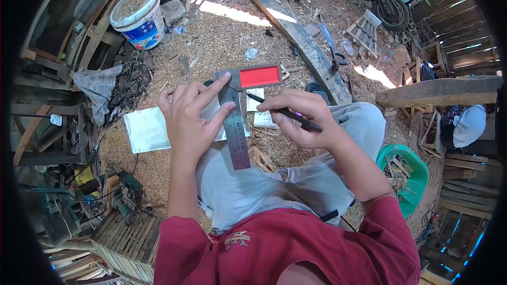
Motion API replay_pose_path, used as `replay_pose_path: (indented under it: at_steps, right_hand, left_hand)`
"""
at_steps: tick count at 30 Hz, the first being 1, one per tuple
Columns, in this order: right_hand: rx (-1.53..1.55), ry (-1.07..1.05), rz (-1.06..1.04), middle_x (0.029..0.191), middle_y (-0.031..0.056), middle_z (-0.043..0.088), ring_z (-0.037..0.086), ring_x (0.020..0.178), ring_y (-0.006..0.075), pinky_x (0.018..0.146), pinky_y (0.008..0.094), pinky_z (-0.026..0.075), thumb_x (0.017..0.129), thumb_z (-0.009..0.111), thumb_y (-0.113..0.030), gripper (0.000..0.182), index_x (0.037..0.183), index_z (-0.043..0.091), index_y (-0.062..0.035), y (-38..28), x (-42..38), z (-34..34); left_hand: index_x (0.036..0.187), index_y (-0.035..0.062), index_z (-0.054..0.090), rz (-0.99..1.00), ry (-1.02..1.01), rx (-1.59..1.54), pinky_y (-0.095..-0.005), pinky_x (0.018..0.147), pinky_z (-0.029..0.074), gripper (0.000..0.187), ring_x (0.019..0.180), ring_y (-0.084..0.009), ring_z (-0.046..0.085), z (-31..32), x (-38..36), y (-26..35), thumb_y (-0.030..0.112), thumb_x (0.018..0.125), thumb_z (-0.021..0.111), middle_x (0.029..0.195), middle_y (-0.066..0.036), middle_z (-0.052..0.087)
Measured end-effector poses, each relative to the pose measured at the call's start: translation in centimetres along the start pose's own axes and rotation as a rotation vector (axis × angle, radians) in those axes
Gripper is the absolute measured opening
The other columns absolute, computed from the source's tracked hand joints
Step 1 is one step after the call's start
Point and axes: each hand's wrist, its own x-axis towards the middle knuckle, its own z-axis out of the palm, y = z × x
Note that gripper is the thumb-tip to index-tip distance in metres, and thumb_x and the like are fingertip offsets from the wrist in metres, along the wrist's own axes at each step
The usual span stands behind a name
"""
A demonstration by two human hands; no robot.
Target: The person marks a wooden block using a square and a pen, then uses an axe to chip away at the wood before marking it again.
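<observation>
My left hand [195,108] presses a try square on a flat pale piece above my lap. The square has a metal ruler blade [236,137] and a dark handle with a red inset [259,76]. Its index finger and thumb lie along the blade near the handle. In my right hand [298,114] is a black pen [303,120], its tip just right of the blade, near small pale pieces [263,120]. A silvery sheet [148,130] lies left of the square, partly behind my left hand.
A white bucket [138,18] stands at the upper left. A long plank [306,45] crosses the shavings-covered ground, with a handsaw [332,45] beside it. A green basin [404,179] of wood scraps is at the right, and a power tool [127,195] lies lower left.
</observation>
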Motion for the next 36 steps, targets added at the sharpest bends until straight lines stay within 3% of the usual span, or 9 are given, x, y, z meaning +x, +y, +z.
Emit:
replay_pose_path:
  at_steps: [4, 11, 36]
  right_hand:
    - [-0.047, 0.037, -0.061, 0.102, 0.0118, 0.079, 0.076, 0.091, 0.0302, 0.083, 0.0391, 0.059, 0.097, 0.074, -0.005, 0.019, 0.115, 0.079, -0.0045, 0.1, 0.2, 0.0]
    - [-0.105, 0.144, -0.064, 0.104, 0.0119, 0.079, 0.077, 0.093, 0.0311, 0.082, 0.0401, 0.06, 0.096, 0.076, -0.007, 0.017, 0.113, 0.077, -0.0048, 0.9, 0.4, 1.6]
    - [-0.186, 0.11, -0.088, 0.105, 0.0109, 0.077, 0.074, 0.094, 0.0332, 0.082, 0.0435, 0.056, 0.095, 0.075, -0.007, 0.021, 0.116, 0.075, -0.0074, 1.5, 0.5, 2.3]
  left_hand:
    - [0.139, 0.0265, 0.078, 0.012, -0.025, 0.035, -0.0436, 0.109, 0.031, 0.057, 0.098, -0.0217, 0.06, -0.2, 0.1, 0.4, 0.038, 0.084, 0.087, 0.094, -0.002, 0.066]
    - [0.14, 0.0285, 0.077, 0.032, -0.017, 0.048, -0.0438, 0.107, 0.032, 0.057, 0.096, -0.0216, 0.06, 0.0, 0.1, 0.8, 0.04, 0.085, 0.086, 0.092, -0.001, 0.065]
    - [0.141, 0.0285, 0.077, 0.007, -0.032, 0.03, -0.0445, 0.108, 0.032, 0.057, 0.097, -0.0232, 0.06, -0.1, 0.0, 0.6, 0.041, 0.086, 0.086, 0.092, -0.002, 0.063]
